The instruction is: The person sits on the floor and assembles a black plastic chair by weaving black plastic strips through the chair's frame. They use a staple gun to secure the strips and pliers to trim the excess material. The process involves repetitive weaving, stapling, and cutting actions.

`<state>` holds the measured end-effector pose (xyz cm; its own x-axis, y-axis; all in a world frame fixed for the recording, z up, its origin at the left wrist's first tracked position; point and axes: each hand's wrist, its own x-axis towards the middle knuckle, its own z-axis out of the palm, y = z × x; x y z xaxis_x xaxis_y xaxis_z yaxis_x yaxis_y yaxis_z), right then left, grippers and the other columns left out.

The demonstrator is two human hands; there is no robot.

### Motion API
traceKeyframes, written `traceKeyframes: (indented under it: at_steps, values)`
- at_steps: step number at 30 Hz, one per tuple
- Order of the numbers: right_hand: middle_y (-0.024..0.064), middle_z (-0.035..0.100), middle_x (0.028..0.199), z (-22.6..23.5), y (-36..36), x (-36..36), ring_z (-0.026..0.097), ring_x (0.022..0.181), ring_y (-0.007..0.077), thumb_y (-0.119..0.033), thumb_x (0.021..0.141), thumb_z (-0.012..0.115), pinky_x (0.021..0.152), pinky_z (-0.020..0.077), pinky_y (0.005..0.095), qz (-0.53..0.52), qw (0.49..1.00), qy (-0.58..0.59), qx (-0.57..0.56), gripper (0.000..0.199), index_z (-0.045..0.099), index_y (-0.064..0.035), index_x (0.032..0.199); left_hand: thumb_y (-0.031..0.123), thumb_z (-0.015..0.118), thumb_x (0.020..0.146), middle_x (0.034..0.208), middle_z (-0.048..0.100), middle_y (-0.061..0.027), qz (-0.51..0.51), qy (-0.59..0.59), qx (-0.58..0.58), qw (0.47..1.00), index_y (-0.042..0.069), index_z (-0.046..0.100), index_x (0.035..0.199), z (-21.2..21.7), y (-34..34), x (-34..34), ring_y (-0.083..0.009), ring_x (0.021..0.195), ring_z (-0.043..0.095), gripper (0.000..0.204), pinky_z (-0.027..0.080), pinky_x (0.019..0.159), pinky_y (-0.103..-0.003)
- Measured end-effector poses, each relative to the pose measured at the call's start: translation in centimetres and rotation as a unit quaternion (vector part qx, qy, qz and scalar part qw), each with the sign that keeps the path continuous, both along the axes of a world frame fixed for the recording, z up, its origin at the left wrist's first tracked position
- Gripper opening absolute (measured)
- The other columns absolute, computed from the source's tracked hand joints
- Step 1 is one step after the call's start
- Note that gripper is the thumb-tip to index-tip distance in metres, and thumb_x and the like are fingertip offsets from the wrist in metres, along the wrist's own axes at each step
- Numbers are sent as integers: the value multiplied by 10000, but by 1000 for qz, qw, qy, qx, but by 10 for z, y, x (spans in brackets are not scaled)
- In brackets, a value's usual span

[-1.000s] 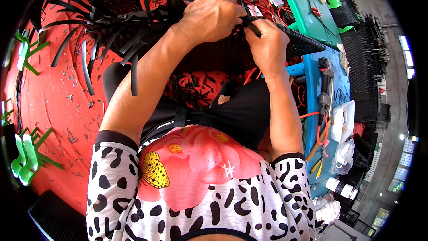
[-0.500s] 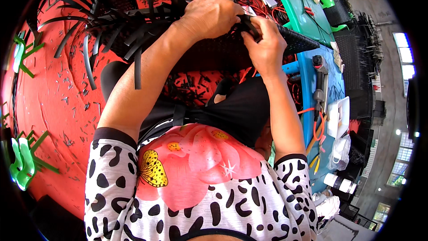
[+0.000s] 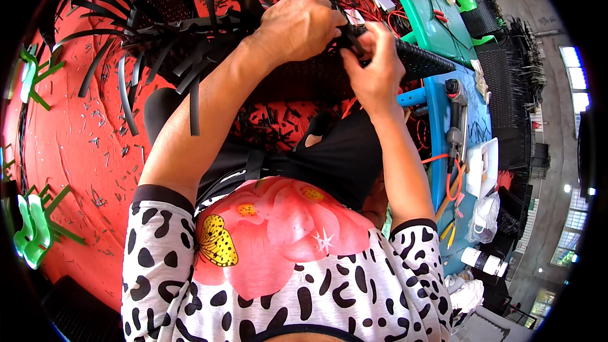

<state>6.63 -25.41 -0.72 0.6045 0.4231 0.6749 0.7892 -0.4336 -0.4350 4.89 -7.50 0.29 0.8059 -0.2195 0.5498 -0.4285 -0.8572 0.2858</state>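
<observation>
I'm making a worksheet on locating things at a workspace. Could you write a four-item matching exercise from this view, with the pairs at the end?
Column one
1. white tray
2. left hand
3. red floor covering
4. right hand

Column two
A. at the black woven piece, nearer the green table
B. scattered with short black scraps
C. on the blue table
D. at the same piece, nearer the loose black strips

Pairs: 1-C, 2-D, 3-B, 4-A
</observation>
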Motion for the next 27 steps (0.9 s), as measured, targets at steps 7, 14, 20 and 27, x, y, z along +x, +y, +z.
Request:
traceKeyframes:
  at_steps: [7,14,20,27]
  values:
    - [147,587,872,-3,6,8,606,707,327,32,728,671,611,502,385,22,990,-137,-10,419,503,-27,1108,203,634,794,841,617,-65,-4,1,5,1000,121,657,991,2,-7,-1,-303,776,629,214,509,636,-418]
    - [81,659,825,69,-26,46,625,725,147,-150,773,695,668,511,292,79,988,131,15,270,627,-33,1006,191,637,798,805,593,-71,-5,-3,15,1000,127,650,999,4,-10,-16,-304,739,622,211,501,608,-416]
    - [-11,627,784,58,17,98,565,701,64,-206,836,588,594,421,221,281,785,455,-313,224,661,-75,1002,163,685,761,786,576,-68,-8,-25,34,999,123,641,1021,4,-18,-35,-277,668,615,267,488,549,-377]
    - [21,663,855,25,22,110,610,760,59,-88,791,669,659,475,195,403,639,592,-280,323,605,30,1085,130,699,742,802,567,-63,-15,-17,51,998,114,620,1055,-1,-25,-48,-254,635,601,324,482,522,-359]
